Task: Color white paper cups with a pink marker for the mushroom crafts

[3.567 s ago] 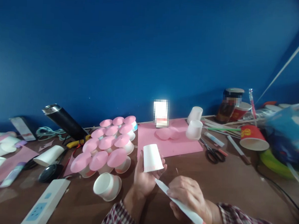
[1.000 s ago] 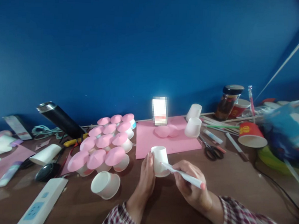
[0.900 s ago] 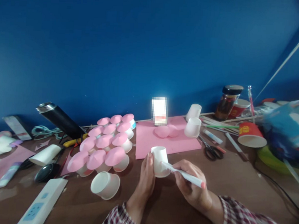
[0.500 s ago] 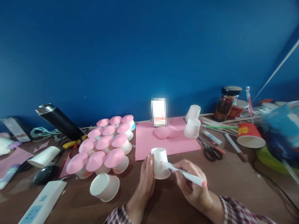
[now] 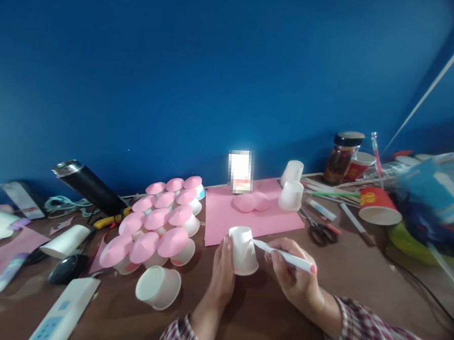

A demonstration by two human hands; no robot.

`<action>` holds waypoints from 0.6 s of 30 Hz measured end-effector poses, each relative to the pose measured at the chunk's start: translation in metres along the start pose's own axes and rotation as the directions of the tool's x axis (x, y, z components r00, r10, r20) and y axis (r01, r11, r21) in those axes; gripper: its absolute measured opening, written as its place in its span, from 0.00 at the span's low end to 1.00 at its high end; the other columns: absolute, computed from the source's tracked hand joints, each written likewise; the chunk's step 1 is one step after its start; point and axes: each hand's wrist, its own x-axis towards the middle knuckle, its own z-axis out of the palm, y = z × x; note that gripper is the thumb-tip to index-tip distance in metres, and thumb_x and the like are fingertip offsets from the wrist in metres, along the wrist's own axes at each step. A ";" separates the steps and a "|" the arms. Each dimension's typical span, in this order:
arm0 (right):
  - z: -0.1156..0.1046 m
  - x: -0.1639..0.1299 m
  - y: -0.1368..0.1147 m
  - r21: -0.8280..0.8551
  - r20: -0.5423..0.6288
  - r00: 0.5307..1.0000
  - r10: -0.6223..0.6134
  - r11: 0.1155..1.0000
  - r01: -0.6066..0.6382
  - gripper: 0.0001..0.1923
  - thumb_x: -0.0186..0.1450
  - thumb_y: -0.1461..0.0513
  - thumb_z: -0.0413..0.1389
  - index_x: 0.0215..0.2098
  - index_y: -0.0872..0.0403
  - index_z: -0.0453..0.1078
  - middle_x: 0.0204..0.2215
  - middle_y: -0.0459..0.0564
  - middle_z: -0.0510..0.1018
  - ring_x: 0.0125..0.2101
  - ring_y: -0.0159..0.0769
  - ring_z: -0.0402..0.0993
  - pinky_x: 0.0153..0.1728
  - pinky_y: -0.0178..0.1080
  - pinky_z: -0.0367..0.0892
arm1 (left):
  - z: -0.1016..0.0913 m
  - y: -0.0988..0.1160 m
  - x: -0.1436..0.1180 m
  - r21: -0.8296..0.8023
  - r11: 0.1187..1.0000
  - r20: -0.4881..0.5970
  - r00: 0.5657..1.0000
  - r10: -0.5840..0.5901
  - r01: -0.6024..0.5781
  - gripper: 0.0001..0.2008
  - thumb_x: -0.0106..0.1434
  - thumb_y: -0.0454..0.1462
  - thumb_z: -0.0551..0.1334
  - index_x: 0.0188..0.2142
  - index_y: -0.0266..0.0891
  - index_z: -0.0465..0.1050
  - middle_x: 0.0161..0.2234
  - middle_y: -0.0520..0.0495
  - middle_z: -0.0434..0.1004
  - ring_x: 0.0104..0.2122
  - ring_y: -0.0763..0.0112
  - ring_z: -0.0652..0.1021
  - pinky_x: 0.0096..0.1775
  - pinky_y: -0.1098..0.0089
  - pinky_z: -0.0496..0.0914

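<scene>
On the bench (image 5: 358,278): 2 hands, 1 cup, 1 marker.
Left hand (image 5: 221,276) grips the inverted white cup (image 5: 242,250); right hand (image 5: 293,275) pinches the marker (image 5: 283,255), tip touching it.

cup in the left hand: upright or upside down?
Upside down. The white cup stands with its narrow closed base up and its wide rim down on the table; the left hand steadies its side.

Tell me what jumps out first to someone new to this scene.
At centre front, the left hand steadies an upturned white paper cup while the right hand puts a white marker to its side. Left of them stands a cluster of pink-capped cups; behind lies a pink sheet.
</scene>
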 end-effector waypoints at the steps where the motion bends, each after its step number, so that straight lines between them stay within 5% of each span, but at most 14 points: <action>1: 0.000 -0.001 0.001 0.005 0.008 1.000 0.015 1.000 -0.015 0.03 0.67 0.65 0.52 0.37 0.53 0.68 0.25 0.48 0.78 0.23 0.36 0.78 0.25 0.36 0.72 | 0.000 0.002 0.000 0.027 0.999 -0.008 1.000 -0.022 0.022 0.27 0.62 0.52 0.59 0.52 0.34 0.74 0.58 0.32 0.71 0.61 0.48 0.68 0.58 0.56 0.65; 10: 0.000 0.000 -0.002 -0.026 -0.013 1.000 -0.003 1.000 0.003 0.03 0.67 0.65 0.53 0.37 0.53 0.68 0.25 0.48 0.78 0.23 0.36 0.78 0.24 0.35 0.72 | 0.000 -0.008 0.004 0.037 0.998 -0.008 0.998 -0.058 0.059 0.34 0.63 0.58 0.54 0.52 0.31 0.72 0.60 0.29 0.68 0.60 0.47 0.68 0.59 0.56 0.64; 18: -0.001 0.002 -0.005 -0.018 -0.014 1.000 -0.012 1.000 0.011 0.03 0.67 0.65 0.52 0.37 0.53 0.68 0.25 0.47 0.78 0.23 0.35 0.78 0.24 0.35 0.72 | 0.002 -0.001 0.001 -0.070 0.993 -0.031 0.995 -0.098 0.096 0.25 0.61 0.51 0.61 0.50 0.37 0.75 0.59 0.34 0.69 0.60 0.50 0.68 0.60 0.58 0.62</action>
